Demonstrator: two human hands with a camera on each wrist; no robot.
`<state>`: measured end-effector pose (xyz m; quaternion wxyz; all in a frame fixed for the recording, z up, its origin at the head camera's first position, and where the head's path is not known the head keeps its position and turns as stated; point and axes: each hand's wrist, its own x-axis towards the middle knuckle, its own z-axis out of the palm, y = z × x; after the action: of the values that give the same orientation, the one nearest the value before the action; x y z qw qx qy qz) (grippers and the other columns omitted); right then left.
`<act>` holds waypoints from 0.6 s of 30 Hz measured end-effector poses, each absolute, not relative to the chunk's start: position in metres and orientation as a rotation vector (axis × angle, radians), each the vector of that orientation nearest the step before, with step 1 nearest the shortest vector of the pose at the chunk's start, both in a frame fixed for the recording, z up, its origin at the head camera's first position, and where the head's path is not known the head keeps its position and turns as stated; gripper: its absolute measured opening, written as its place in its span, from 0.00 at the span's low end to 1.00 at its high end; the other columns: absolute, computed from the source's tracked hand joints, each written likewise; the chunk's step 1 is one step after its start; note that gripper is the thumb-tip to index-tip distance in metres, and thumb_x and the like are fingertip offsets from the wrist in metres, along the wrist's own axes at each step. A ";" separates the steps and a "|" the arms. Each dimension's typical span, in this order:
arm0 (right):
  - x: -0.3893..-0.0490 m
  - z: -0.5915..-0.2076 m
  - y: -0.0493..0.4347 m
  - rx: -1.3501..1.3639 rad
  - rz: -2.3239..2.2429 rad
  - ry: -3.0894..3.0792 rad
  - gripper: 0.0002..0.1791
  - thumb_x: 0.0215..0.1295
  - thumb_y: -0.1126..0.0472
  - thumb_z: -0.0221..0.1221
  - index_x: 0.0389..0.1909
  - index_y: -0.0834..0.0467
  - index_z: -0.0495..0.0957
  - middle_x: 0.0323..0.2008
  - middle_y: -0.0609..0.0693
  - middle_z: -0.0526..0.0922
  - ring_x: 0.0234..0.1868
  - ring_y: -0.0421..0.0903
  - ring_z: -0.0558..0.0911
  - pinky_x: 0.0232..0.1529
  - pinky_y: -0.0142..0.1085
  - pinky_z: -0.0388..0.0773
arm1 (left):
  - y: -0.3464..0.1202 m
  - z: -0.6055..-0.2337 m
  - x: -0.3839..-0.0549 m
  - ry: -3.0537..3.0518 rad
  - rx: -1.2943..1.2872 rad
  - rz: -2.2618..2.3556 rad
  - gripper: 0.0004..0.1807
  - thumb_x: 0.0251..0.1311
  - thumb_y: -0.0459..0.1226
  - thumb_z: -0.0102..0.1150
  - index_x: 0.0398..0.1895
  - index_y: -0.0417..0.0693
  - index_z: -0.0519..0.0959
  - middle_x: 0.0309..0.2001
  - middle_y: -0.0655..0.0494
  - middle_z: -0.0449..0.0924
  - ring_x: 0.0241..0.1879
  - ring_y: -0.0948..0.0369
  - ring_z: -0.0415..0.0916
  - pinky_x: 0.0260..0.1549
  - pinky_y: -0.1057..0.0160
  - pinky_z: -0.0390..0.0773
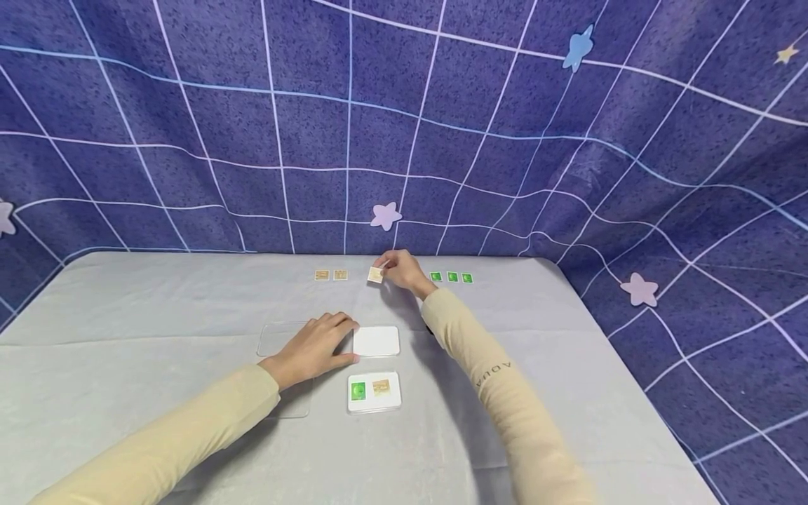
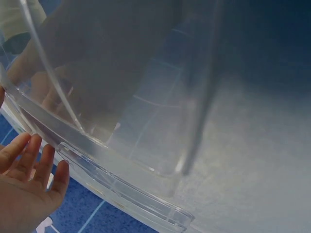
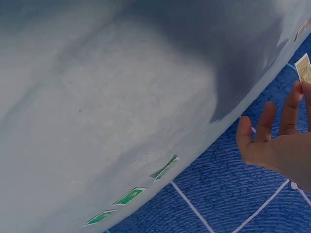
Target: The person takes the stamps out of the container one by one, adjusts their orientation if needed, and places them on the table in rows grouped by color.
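Note:
My right hand (image 1: 402, 271) pinches a tan postage stamp (image 1: 375, 274) between thumb and fingertip, above the far part of the table; the right wrist view shows the stamp (image 3: 304, 69) at its right edge, the other fingers spread. At its left lie two brown stamps (image 1: 331, 275), at its right several green stamps (image 1: 452, 277). My left hand (image 1: 315, 347) holds the left end of a clear case with a white insert (image 1: 376, 341), thumb at the near corner and a finger at the far one. In the left wrist view this hand (image 2: 34, 179) shows separated fingers.
Nearer me stands a second clear case (image 1: 374, 402), with one green and one brown stamp on its white insert. Clear plastic lids or trays (image 1: 274, 338) lie partly under my left forearm. A purple grid-patterned curtain (image 1: 315, 140) hangs behind the grey cloth-covered table (image 1: 158, 308).

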<state>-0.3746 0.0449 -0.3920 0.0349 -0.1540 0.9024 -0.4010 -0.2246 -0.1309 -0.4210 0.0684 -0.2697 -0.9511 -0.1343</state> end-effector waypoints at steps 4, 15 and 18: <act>-0.379 -0.393 0.043 -0.473 -1.206 2.780 0.10 0.55 0.72 0.57 0.37 0.60 0.81 0.37 0.56 0.83 0.38 0.46 0.78 0.31 0.25 0.68 | -0.131 -0.422 -0.225 -2.860 -0.813 -0.400 0.30 0.50 0.51 0.63 0.52 0.43 0.73 0.51 0.49 0.73 0.47 0.52 0.72 0.44 0.49 0.72; -0.390 -0.400 0.035 -0.486 -1.147 2.797 0.11 0.56 0.70 0.58 0.38 0.57 0.83 0.37 0.56 0.84 0.39 0.46 0.80 0.32 0.26 0.70 | -0.131 -0.422 -0.225 -2.850 -0.815 -0.404 0.29 0.50 0.51 0.64 0.52 0.43 0.73 0.51 0.50 0.74 0.47 0.52 0.72 0.43 0.50 0.72; -0.391 -0.402 0.033 -0.489 -1.144 2.789 0.11 0.56 0.71 0.57 0.38 0.57 0.83 0.38 0.56 0.84 0.38 0.46 0.80 0.30 0.25 0.69 | -0.132 -0.422 -0.225 -2.849 -0.821 -0.399 0.30 0.50 0.51 0.63 0.52 0.44 0.74 0.51 0.50 0.74 0.47 0.52 0.72 0.43 0.50 0.73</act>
<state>-0.3910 0.0329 -0.4016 0.0440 -0.1600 0.9123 -0.3743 -0.2253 -0.1317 -0.4223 0.0748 -0.2738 -0.9496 -0.1330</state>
